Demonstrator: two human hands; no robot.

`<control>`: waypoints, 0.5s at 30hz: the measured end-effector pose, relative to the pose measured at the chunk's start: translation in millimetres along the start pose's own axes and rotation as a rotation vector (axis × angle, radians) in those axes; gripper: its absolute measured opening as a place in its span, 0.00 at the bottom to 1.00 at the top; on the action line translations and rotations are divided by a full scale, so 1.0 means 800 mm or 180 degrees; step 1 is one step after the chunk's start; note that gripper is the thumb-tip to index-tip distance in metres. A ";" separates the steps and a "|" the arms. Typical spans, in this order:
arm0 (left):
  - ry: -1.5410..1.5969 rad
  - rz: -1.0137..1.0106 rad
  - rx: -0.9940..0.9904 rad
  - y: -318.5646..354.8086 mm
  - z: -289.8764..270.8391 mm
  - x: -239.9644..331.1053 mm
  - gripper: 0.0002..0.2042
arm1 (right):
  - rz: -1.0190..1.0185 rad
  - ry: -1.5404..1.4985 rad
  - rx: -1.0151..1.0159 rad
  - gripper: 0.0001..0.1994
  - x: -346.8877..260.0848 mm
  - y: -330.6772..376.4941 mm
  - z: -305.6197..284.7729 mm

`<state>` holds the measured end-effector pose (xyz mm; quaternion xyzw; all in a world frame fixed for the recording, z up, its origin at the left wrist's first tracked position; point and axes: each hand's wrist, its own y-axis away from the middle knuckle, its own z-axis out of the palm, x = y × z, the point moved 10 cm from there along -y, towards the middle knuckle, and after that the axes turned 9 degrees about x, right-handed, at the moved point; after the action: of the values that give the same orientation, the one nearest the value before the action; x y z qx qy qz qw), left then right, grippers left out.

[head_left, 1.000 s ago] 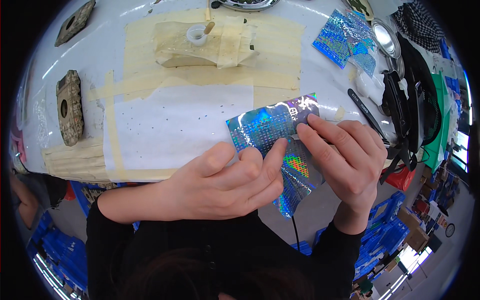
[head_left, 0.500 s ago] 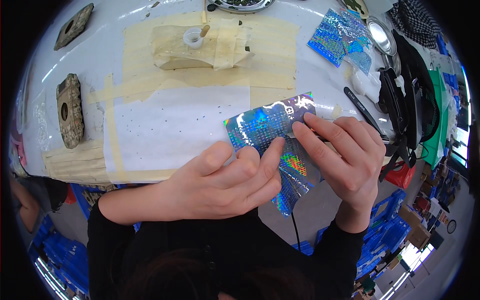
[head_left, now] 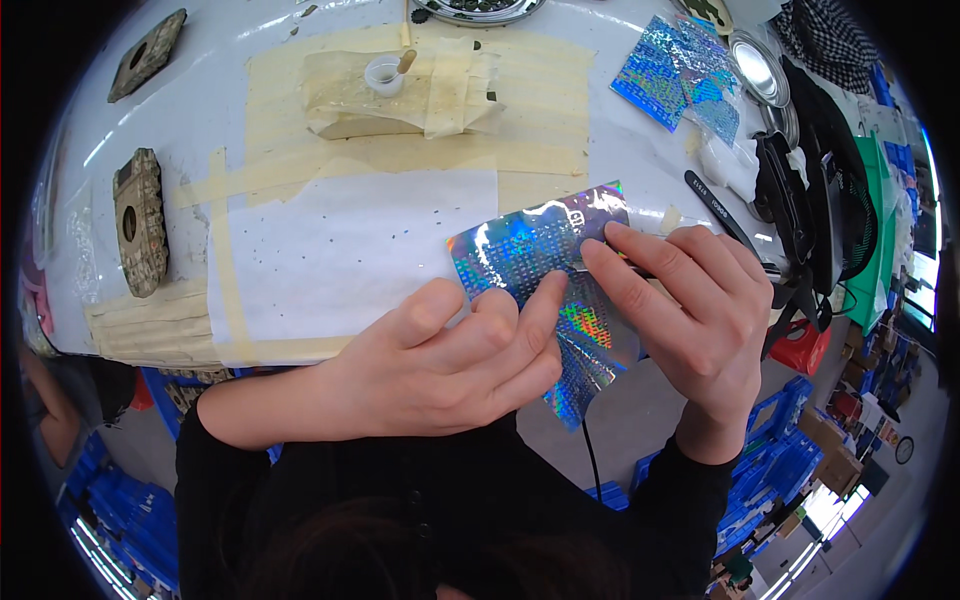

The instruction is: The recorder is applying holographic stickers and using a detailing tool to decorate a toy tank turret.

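Note:
A shiny holographic foil sheet [head_left: 520,245], covered in rows of small shapes, hangs over the table's front edge, its lower part bent downward. My left hand [head_left: 470,350] holds it from the near left with fingers curled, the index fingertip pressing on its middle. On the right, my right hand [head_left: 690,300] pinches a slim dark tool [head_left: 640,272], mostly hidden by the fingers; its tip meets the sheet close to my left index fingertip. Black tweezers [head_left: 722,212] lie on the table beyond my right hand.
White paper [head_left: 350,260] dotted with tiny specks is taped to the table. Behind it, a wrapped block [head_left: 370,120] carries a small cup [head_left: 384,76]. Camouflage-patterned pieces [head_left: 140,222] lie left. More foil sheets [head_left: 650,75], a round tin [head_left: 760,70] and black straps [head_left: 790,200] lie right.
Both hands keep nearly the same pose. The sheet and my right hand have shifted only very slightly.

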<state>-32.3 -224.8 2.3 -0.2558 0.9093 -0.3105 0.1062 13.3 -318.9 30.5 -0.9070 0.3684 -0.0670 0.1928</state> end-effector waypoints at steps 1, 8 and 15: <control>0.0009 -0.0008 0.0005 0.000 0.000 0.000 0.03 | 0.0016 -0.0003 -0.0012 0.16 0.000 -0.001 0.000; -0.0006 -0.0025 0.0018 0.000 0.000 -0.001 0.03 | 0.0088 -0.0058 -0.0107 0.18 0.002 -0.009 0.000; 0.0039 -0.0005 -0.0007 -0.002 -0.001 -0.001 0.03 | -0.0035 -0.0074 -0.0178 0.17 0.002 -0.004 0.000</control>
<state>-31.4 -225.2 3.7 -0.2548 0.9101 -0.3111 0.1000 16.4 -317.4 31.5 -0.9148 0.3628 -0.0472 0.1713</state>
